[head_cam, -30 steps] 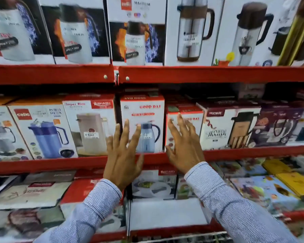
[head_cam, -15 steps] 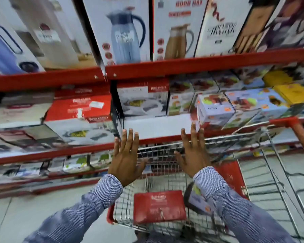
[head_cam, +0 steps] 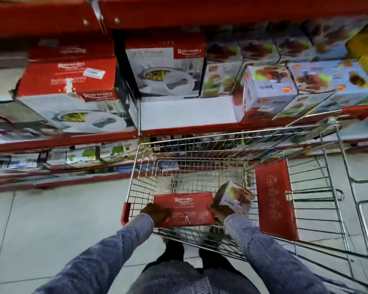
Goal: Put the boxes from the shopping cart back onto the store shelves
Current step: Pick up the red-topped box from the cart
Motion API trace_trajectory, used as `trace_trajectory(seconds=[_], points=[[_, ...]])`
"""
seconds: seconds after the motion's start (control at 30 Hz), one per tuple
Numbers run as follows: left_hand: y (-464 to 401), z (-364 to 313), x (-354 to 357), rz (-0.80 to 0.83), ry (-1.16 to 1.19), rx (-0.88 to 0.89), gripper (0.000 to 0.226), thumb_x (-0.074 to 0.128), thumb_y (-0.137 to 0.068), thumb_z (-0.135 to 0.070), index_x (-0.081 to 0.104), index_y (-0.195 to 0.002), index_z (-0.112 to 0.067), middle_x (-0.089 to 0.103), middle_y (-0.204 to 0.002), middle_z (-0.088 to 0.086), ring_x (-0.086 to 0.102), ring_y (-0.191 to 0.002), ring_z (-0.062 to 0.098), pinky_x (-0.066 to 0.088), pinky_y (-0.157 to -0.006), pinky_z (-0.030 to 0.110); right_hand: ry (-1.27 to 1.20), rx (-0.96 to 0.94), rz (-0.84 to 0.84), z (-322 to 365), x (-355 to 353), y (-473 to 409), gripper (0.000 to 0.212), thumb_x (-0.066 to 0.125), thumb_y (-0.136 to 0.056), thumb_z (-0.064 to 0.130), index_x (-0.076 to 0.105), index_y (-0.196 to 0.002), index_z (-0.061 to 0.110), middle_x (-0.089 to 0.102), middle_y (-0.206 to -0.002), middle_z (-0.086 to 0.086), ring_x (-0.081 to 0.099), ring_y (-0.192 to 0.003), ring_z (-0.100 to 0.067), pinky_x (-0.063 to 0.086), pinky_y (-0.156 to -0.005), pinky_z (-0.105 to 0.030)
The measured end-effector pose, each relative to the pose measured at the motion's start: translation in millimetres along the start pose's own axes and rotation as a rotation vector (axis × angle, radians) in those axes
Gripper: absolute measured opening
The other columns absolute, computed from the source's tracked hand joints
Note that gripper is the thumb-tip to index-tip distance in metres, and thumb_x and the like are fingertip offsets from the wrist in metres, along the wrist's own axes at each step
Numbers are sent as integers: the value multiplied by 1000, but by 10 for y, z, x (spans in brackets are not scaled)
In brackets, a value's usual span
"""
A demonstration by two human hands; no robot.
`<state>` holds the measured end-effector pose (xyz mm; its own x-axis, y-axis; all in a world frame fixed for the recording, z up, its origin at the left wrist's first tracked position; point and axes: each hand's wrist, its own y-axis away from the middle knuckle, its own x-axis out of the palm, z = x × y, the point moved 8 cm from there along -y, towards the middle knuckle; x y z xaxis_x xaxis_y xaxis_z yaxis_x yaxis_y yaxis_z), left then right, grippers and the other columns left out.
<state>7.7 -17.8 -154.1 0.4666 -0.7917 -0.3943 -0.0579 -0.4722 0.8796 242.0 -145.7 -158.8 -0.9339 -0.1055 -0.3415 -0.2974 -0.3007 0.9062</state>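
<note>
A wire shopping cart (head_cam: 238, 143) stands in front of me against the red store shelves (head_cam: 200, 128). Inside it lies a flat red Rishabh box (head_cam: 184, 209). My left hand (head_cam: 156, 213) grips the box's left edge and my right hand (head_cam: 220, 214) grips its right edge. A smaller juicer box (head_cam: 234, 195) leans tilted in the cart, touching my right hand. Part of my right hand is hidden behind the two boxes.
The shelf right above the cart has a bare white gap (head_cam: 187, 112) between a Rishabh box (head_cam: 166, 71) and juicer boxes (head_cam: 268, 90). More Rishabh boxes (head_cam: 68, 81) are stacked to the left. The cart's red child-seat flap (head_cam: 274, 200) is at the right. Tiled floor (head_cam: 51, 219) lies left.
My view dropped from the upper shelves down to the cart. Both hands went from spread open in the air into the cart and closed on the red Rishabh box.
</note>
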Motion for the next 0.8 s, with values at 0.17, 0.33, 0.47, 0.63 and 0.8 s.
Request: trace_trajectory(seconds=[0.17, 0.33, 0.47, 0.63, 0.8], points=[[17, -24, 110, 36, 187, -46, 73, 80, -62, -37, 62, -125, -4, 69, -122, 17, 68, -107, 29, 53, -99, 39, -266, 24, -51, -61, 120, -75, 53, 60, -89, 35, 55, -129, 1, 65, -123, -21, 64, -105, -32, 48, -101, -40], [231, -240, -143, -60, 292, -4, 81, 84, -58, -39, 55, -126, -7, 68, -122, 14, 64, -99, 26, 49, -96, 32, -252, -46, -120, 74, -183, 89, 49, 61, -84, 48, 66, -117, 13, 67, -105, -7, 64, -93, -26, 49, -86, -31], [587, -572, -514, -171, 350, 171, 74, 81, -61, -37, 57, -126, -12, 67, -122, 13, 61, -99, 27, 45, -95, 33, -377, -246, -187, 368, -611, 427, 39, 72, -74, 40, 72, -109, 22, 76, -81, 13, 71, -79, -13, 54, -82, -33], [1130, -979, -1047, -383, 406, 400, 61, 76, -74, -31, 58, -130, -15, 65, -123, 10, 60, -98, 25, 47, -91, 34, -463, -500, -353, 836, -1205, 1041, 27, 64, -55, 58, 69, -82, 57, 74, -81, 27, 70, -87, -11, 54, -79, -31], [1611, -1355, -1538, -537, 500, 599, 57, 73, -81, -34, 58, -133, -18, 68, -122, 8, 64, -102, 27, 54, -95, 44, -507, -675, -452, 1317, -1635, 1577, 40, 64, -69, 50, 72, -104, 35, 75, -94, 12, 69, -92, -17, 53, -91, -38]])
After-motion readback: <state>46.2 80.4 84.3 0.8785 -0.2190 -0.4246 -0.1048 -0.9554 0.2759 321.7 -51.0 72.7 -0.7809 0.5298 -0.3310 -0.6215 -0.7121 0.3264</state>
